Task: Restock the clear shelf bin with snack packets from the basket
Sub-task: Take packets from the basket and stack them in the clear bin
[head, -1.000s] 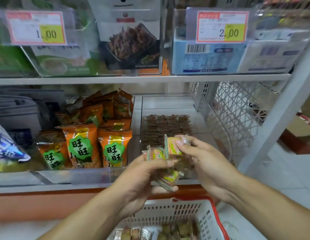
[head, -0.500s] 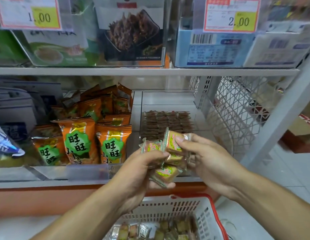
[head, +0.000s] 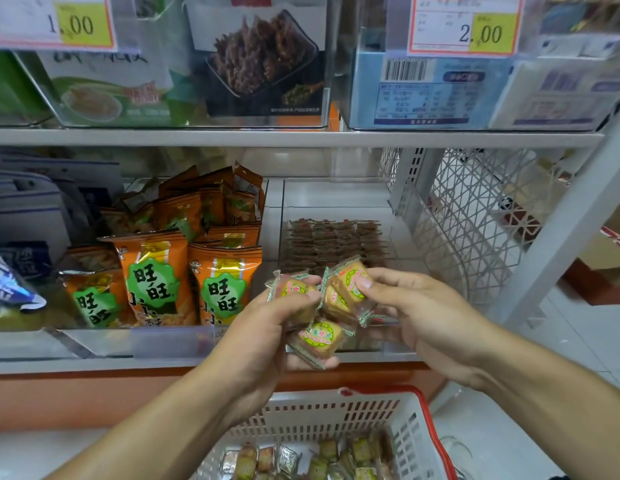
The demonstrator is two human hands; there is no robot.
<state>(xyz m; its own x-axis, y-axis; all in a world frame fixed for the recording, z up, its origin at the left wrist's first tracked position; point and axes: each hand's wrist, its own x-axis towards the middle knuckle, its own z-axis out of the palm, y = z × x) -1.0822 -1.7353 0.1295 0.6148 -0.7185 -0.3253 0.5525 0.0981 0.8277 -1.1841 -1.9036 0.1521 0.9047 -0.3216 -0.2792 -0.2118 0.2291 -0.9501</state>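
In the head view both hands hold a bunch of snack packets (head: pixel 331 299) in front of the clear bin (head: pixel 336 199) on the lower shelf. The left hand (head: pixel 263 337) curls round several packets; the right hand (head: pixel 419 313) pinches the top one with its fingertips (head: pixel 364 284). Below, the basket (head: pixel 336 420) holds more packets. Orange bags (head: pixel 184 275) stand to the left.

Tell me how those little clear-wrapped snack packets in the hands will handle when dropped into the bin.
The snack packets look light: each hand holds several at once. The glossy film probably slides easily. The square blocks inside seem stiff, so they should land flat in the clear bin rather than roll.
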